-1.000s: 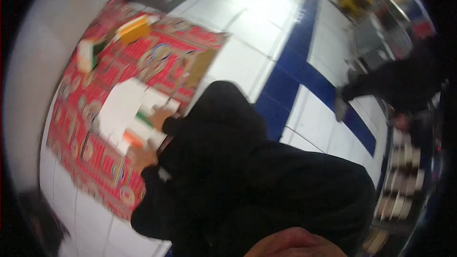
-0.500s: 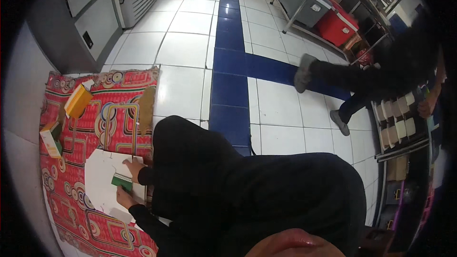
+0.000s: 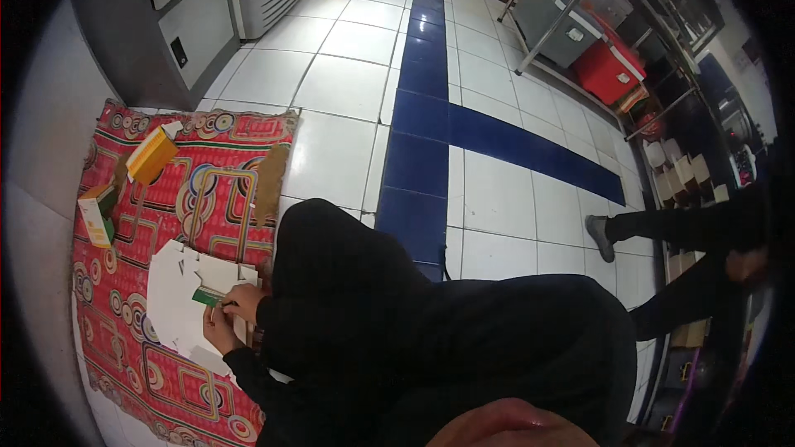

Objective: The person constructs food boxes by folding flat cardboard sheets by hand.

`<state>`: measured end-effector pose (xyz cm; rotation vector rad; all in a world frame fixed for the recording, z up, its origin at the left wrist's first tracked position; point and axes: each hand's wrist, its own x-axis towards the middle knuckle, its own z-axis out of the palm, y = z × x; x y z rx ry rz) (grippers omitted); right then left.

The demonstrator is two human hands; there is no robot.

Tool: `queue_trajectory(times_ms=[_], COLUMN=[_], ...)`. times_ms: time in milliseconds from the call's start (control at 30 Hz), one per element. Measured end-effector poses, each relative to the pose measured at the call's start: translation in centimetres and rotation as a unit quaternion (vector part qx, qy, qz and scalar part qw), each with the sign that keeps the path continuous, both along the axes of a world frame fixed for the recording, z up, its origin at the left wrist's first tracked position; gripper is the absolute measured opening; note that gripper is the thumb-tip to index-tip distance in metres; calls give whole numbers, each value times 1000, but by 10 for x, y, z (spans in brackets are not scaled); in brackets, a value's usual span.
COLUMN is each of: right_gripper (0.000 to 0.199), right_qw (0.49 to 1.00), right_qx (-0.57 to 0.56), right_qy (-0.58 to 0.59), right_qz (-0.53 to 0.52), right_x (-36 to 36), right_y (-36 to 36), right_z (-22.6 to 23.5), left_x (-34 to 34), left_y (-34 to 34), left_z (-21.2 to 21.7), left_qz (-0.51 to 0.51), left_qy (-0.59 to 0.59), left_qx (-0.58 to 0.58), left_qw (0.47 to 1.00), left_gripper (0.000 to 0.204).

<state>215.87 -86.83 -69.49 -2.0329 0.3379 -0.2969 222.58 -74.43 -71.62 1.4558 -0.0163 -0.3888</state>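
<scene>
My left hand rests on a white sheet of card, its fingertips against a small flat green piece with a pale edge. Whether that piece is a folded box or a ruler is too small to tell. Closed beside it at the piece's right end, my right hand pinches a thin dark object, whose kind is unclear. Notches and raised flaps run along the card's far edge. Both hands lie close together, left of my bent black-clad knee.
The card lies on a red patterned mat. An orange box and a white-and-green box lie beyond it. Grey cabinets stand far left. A rack with grey and red coolers stands far right. Another person's leg shows at right.
My right hand has moved from beyond the green piece onto its right end, holding the thin dark object. The other person has moved nearer along the right side. The view has shifted slightly.
</scene>
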Motion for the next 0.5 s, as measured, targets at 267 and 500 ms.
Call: queue_trajectory(times_ms=[267,500], right_gripper=[32,23], right_qw=[996,997], right_qx=[89,-37], right_qy=[6,6], right_qz=[-31,-72], right_x=[4,21], right_y=[-8,-5], right_z=[-11,-22], left_x=[-15,-8], left_y=[-8,24], left_z=[-18,39], left_qz=[-34,23], left_qy=[-45,-155], left_qx=[54,49], left_qw=[997,986], left_gripper=[41,46])
